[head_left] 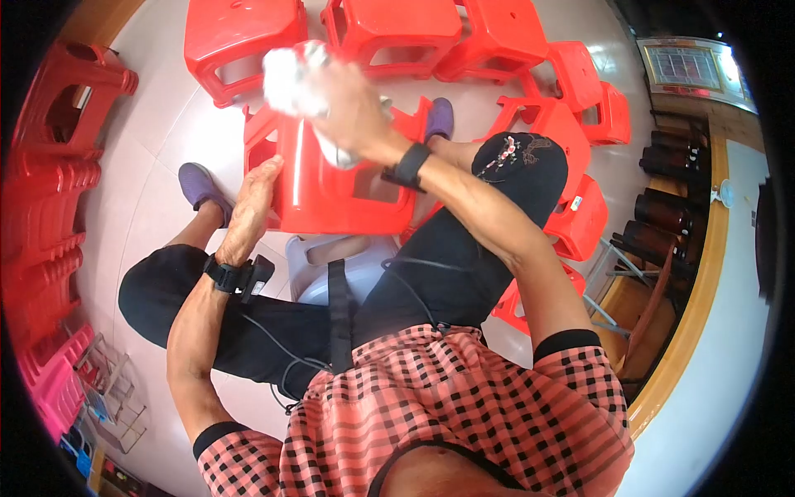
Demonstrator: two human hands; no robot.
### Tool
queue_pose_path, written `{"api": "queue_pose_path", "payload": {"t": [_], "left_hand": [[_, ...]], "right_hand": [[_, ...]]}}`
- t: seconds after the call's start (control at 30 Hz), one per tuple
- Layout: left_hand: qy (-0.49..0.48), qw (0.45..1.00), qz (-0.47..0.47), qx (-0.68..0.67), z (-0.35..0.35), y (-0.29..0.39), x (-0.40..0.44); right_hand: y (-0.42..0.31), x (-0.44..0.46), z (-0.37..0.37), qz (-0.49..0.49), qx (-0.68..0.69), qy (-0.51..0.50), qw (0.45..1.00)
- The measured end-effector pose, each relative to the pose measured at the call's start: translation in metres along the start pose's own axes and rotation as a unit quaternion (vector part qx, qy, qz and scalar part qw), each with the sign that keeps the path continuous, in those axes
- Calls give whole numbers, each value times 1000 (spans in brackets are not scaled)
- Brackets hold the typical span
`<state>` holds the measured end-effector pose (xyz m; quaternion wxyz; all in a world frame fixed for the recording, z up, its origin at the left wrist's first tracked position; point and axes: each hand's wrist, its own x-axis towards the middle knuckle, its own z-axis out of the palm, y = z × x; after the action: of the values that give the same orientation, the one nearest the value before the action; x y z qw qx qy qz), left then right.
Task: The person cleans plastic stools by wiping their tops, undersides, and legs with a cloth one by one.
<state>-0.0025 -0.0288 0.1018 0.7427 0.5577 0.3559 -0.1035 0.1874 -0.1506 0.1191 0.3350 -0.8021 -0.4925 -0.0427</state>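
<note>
A red plastic stool (pixel 319 195) stands between my knees, one broad face and a cut-out side toward me. My right hand (pixel 352 116), smeared by motion, is closed on a white cloth (pixel 291 81) over the top part of this stool. Part of the cloth hangs below the hand against the red plastic. At the stool's left edge, my left hand (pixel 255 195) grips the side, fingertips on the plastic; its thumb is not clearly visible. Both wrists carry black straps.
Several red stools (pixel 393 25) stand in front and to the right. Stacked red stools (pixel 50 166) line the left side, with pink plastic (pixel 62 385) below. A grey-white seat (pixel 331 265) is under me. Dark bottles or jars (pixel 662 215) stand by a wooden-edged counter (pixel 704 282) at right.
</note>
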Motion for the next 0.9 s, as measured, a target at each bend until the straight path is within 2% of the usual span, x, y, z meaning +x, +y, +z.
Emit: {"api": "queue_pose_path", "payload": {"t": [0.03,0.1,0.17,0.23,0.3,0.37,0.47,0.5,0.6,0.67,0.77,0.9], "left_hand": [[5,998,-3,-60,0,-2,3],[-7,997,1,-78,-12,-8,13],[-8,997,-15,-71,-15,3,10],[3,992,-11,-127,-13,19,3],[10,986,-12,-165,-17,21,3],[20,987,-2,-158,-15,21,7],[-5,988,-10,-155,-5,26,3],[-16,988,-16,-155,-4,27,1],[11,986,6,-164,-6,23,5],[10,987,-9,-158,-9,29,4],[25,986,-7,-164,-14,27,9],[17,982,-1,-187,-24,16,17]], "right_hand": [[0,-5,0,-15,15,12,1000],[2,-15,0,-43,45,34,997],[32,-29,14,-20,-14,11,1000],[46,-37,4,77,-27,55,995],[68,-52,-17,169,-109,23,979],[97,-67,-24,272,-123,-3,954],[114,-80,-35,421,-37,-1,906],[126,-88,-29,432,-66,46,898],[155,-103,-25,526,-7,90,845],[157,-112,-20,503,-21,63,862],[99,-95,-34,419,-53,-5,907],[81,-85,-36,388,-63,-74,917]]}}
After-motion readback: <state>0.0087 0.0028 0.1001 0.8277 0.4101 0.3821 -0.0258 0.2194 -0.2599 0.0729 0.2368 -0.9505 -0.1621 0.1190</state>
